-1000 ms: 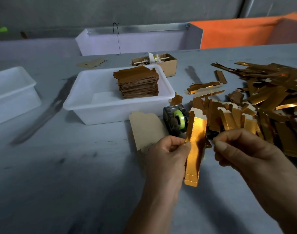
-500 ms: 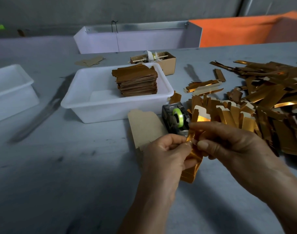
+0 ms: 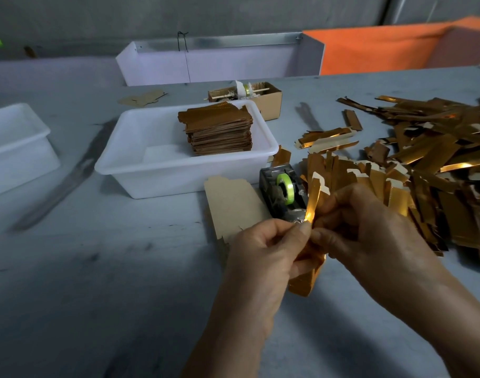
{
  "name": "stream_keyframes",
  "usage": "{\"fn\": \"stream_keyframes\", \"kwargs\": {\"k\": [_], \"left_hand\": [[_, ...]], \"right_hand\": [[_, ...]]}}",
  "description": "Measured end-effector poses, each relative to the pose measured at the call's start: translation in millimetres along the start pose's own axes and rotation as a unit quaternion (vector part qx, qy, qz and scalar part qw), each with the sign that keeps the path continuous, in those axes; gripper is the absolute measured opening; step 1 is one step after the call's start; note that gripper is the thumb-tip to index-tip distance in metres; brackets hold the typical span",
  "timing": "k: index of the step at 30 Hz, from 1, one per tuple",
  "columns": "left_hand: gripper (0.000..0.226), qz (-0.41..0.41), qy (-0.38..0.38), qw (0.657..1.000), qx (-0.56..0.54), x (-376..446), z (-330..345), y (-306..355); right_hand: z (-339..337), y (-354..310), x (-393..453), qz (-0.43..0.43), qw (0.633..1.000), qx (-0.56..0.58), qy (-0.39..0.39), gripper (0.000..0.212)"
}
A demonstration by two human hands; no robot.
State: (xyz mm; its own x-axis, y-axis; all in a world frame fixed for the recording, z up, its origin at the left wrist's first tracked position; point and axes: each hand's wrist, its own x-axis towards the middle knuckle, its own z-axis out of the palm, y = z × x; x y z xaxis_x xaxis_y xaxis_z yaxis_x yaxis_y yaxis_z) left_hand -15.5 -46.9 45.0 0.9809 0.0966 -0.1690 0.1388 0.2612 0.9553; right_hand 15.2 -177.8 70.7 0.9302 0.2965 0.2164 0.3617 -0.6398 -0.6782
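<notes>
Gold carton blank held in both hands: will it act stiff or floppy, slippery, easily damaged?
The gold carton blank probably is light, thin card: the left hand and right hand bend it with fingertip pinches alone. Its mirror-like foil face looks slippery, so it may slide when pushed. Likely creases easily; the loose pile shows bent, kinked pieces.

Gold-foil carton blank [image 3: 306,278], long and narrow, partly folded, near-upright, white tab uppermost, just right of frame centre

Left grip [image 3: 263,257], right grip [image 3: 369,227]: bare hands; forearms bare up to frame edge; nails short
</notes>
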Motion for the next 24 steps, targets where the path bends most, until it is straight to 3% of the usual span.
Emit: {"fn": "stream_keyframes", "kwargs": {"k": [7,17,24], "left_hand": [[0.017,0.056,0.06,0.992,0.091,-3,2,-5],[0.018,0.222,0.166,0.935,0.223,-13,20,-14],[0.021,0.193,0.175,0.948,0.181,-17,22,-20]], "right_hand": [[2,-7,-1,0.007,0.999,-0.039,0.002,0.031],[-5,-16,-6,-0.002,0.995,-0.103,0.005,0.033],[-5,-16,-3,0.025,0.99,-0.141,0.001,0.042]]}}
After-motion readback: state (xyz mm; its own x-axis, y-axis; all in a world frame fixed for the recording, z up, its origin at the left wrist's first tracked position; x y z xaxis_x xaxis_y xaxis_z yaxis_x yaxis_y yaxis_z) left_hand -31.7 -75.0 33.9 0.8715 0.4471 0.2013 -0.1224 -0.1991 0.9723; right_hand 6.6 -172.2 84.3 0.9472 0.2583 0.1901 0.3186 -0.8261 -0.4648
